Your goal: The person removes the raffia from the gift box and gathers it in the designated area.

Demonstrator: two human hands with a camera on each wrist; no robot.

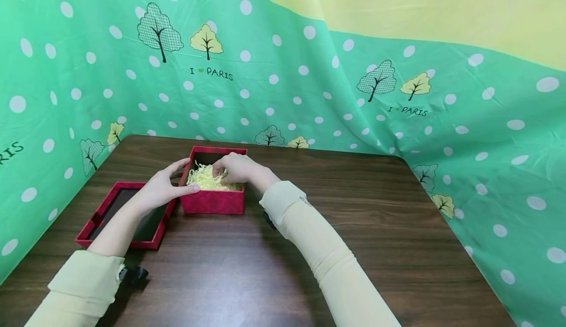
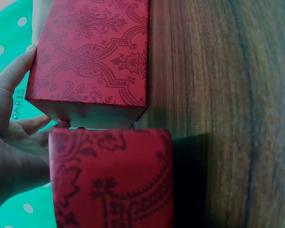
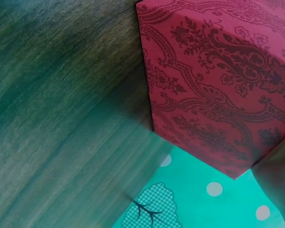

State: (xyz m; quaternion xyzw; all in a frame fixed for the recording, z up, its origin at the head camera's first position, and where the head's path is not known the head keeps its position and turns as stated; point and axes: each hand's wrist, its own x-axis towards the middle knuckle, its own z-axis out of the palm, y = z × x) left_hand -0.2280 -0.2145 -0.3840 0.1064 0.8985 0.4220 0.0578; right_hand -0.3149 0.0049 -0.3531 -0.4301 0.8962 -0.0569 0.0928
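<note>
A red patterned box [image 1: 213, 203] stands at the table's back left, filled with pale yellow shredded paper [image 1: 205, 176]. My left hand [image 1: 160, 188] spans the box's left side, its thumb at the front rim and its fingers along the left wall. In the left wrist view, the fingertips [image 2: 61, 124] touch the box's side. From the right, my right hand [image 1: 239, 168] reaches over the rim, its fingers curled down into the shredded paper; their tips are partly hidden there. Left of the box, partly behind my left forearm, lies the red lid [image 1: 160, 233], dark inside facing up.
Both objects are on a dark wooden table [image 1: 353, 229]. A green and yellow cloth [image 1: 283, 91] with dots and trees hangs behind and along the sides. Dark wrist-camera mounts [image 1: 134, 275] show under the cuffs.
</note>
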